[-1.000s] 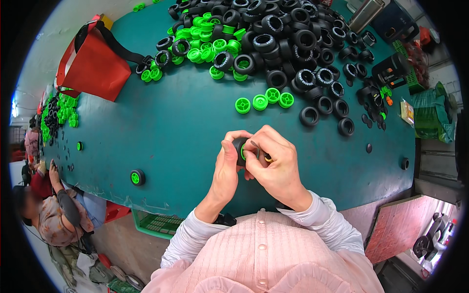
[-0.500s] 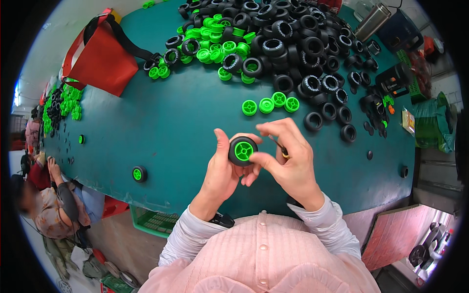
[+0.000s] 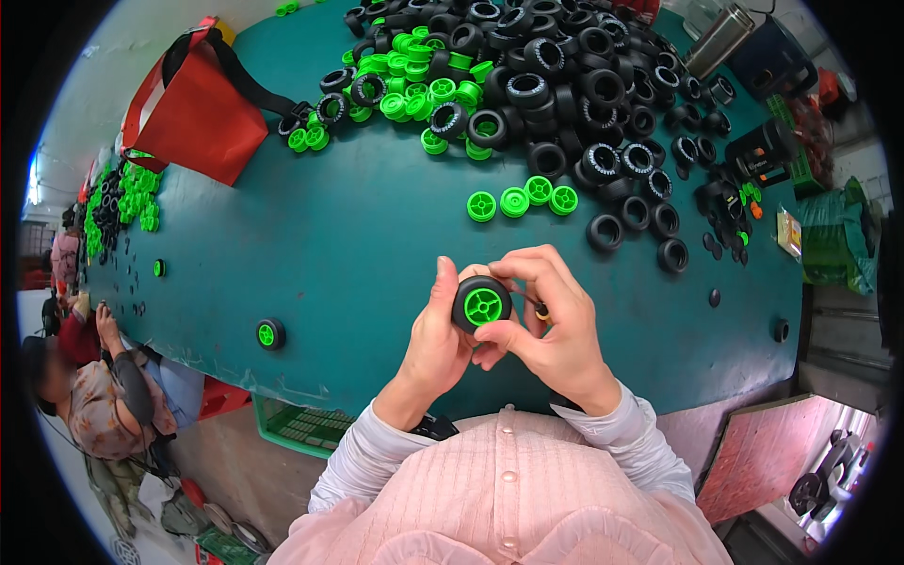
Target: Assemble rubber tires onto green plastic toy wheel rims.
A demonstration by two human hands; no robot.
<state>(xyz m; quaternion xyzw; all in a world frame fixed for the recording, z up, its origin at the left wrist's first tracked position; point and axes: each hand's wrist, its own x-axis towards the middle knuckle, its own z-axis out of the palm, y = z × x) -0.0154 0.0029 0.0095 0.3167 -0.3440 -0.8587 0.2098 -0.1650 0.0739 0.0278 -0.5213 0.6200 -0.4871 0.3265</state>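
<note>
One green-hubbed wheel (image 3: pixel 483 307) sits over the table's (image 3: pixel 348 250) near side, clamped between our cupped left hand (image 3: pixel 431 344) and our right hand (image 3: pixel 567 337) (slim tool (image 3: pixel 541 312) tucked inside). We appear to be seating its tire (image 3: pixel 469 286); the next move likely calls for steady turning.

A red bag (image 3: pixel 202 122) with black strap (image 3: pixel 247 86), a silver cylindrical metal flask (image 3: pixel 718 41) and, beside it, perhaps a dark-blue mug (image 3: pixel 767 61)

One black-and-green wheel (image 3: pixel 483 307): was held between left-hand grip (image 3: pixel 435 341) and right-hand grip (image 3: pixel 557 328). Four grouped green rims (image 3: pixel 514 201), one heap of black tyres (image 3: pixel 539 111): lay on the desk (image 3: pixel 367 226).
</note>
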